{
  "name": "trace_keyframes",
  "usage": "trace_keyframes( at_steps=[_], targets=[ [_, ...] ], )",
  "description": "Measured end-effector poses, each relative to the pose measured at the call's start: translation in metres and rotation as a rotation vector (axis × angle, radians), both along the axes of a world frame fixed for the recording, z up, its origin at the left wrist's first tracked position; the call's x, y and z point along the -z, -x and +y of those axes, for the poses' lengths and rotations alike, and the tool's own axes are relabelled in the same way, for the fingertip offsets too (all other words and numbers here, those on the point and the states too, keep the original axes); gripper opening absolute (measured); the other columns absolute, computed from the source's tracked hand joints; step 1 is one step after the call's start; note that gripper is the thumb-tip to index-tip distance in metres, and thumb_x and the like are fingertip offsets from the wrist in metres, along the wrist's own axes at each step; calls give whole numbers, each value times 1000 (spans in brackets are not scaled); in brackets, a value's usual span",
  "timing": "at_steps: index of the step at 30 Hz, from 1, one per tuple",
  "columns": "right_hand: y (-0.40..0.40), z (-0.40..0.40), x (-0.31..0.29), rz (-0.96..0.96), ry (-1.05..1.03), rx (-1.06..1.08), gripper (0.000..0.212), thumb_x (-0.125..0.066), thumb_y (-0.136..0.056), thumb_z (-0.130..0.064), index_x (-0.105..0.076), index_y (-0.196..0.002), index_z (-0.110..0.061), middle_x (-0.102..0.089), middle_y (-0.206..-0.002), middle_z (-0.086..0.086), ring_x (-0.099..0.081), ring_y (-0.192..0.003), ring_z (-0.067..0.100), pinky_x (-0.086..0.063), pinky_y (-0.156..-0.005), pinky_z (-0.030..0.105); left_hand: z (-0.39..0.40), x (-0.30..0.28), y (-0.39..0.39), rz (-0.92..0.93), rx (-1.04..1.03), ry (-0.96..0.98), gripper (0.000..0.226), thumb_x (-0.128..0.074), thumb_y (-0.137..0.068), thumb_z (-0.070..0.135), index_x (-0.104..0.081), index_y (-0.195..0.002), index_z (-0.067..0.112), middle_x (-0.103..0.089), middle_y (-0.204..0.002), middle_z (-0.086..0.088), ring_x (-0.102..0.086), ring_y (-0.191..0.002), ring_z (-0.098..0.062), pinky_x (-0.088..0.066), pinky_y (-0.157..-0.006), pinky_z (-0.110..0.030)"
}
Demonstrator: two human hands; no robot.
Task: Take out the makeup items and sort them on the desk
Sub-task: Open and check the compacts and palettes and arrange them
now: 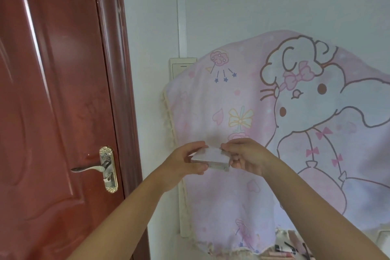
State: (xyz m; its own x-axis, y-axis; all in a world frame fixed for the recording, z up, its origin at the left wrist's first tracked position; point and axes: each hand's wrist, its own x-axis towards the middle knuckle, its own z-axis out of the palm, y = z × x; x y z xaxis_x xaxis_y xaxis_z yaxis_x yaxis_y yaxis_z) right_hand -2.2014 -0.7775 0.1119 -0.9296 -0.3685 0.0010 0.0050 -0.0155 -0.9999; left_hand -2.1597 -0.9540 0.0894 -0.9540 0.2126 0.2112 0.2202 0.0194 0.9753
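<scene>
Head view, looking forward more than down. Both hands raised in front of a pink cartoon-print cloth [263, 112] hanging against the wall. Held between them: a small flat pale case [211, 157], squarish, with a clear or silvery edge along its near side, most likely a makeup compact or palette, though too blurred to say for certain. Left hand [183, 160] gripping the case's left side, thumb underneath at the near edge, fingers curled over the top. Right hand [244, 156] pinching the right side, fingers bent round the corner. Case lifted well above anything that could carry it, tilted slightly, lid apparently closed.

To the left, a dark red door [52, 91] with a brass lever handle [101, 168]. A white box or panel [181, 65] on the wall, partly covered by the cloth.

At the bottom right edge, a sliver of surface [293, 247] with what look like a few slim dark and pink items lying on patterned fabric; too cropped to identify.

Judging progress: one item out and in hand, not yet set down. Possibly some items already laid out below, but hard to confirm. Placing this case, and any remaining sorting, left to do.
</scene>
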Motion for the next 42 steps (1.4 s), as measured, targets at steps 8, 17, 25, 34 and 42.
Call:
trace_keyframes(
  at_steps=[8, 17, 25, 34, 42],
  targets=[
    [5, -3, 13, 347, -453, -140, 17, -73, -76, -19, -61, -89, -22, -64, -88, -3, -61, -76, 9, -45, -79, 24, -9, 7, 8, -32, -248, 92, 51, -68, -80, 5, -49, -128, 6, -55, -114, -3, -56, -99, -15, -44, -96, -26],
    [7, -13, 11, 287, -182, -139, 14, -57, -87, -12, -66, -84, -23, -63, -85, -4, -56, -82, 11, -44, -69, 22, -8, 0, 8, -98, -179, -288, 18, -53, -87, -3, -54, -104, 1, -55, -85, -5, -58, -79, -12, -54, -76, -15],
    [2, -19, 6, 269, -31, -45, 13, -56, -87, -14, -67, -83, -19, -64, -86, -2, -57, -87, 10, -49, -76, 15, 0, -2, 6, -100, -180, -458, 15, -50, -86, -9, -55, -94, 3, -57, -87, -8, -61, -77, -14, -55, -71, -16],
    [-22, -16, 13, 354, 0, 58, 30, -54, -89, -10, -68, -70, -29, -64, -101, 27, -55, -102, 40, -41, -103, 47, 3, -2, -1, -86, -109, -402, 18, -47, -89, -4, -53, -101, 8, -56, -94, -6, -63, -79, -10, -54, -75, -15],
    [-24, -5, 14, 477, -240, 4, 11, -60, -86, -16, -67, -94, -18, -60, -84, -18, -57, -86, 4, -44, -77, 6, 0, 4, -4, -100, -136, -376, 27, -50, -87, -5, -50, -114, 0, -52, -108, -15, -60, -87, -17, -54, -75, -16]
  ],
)
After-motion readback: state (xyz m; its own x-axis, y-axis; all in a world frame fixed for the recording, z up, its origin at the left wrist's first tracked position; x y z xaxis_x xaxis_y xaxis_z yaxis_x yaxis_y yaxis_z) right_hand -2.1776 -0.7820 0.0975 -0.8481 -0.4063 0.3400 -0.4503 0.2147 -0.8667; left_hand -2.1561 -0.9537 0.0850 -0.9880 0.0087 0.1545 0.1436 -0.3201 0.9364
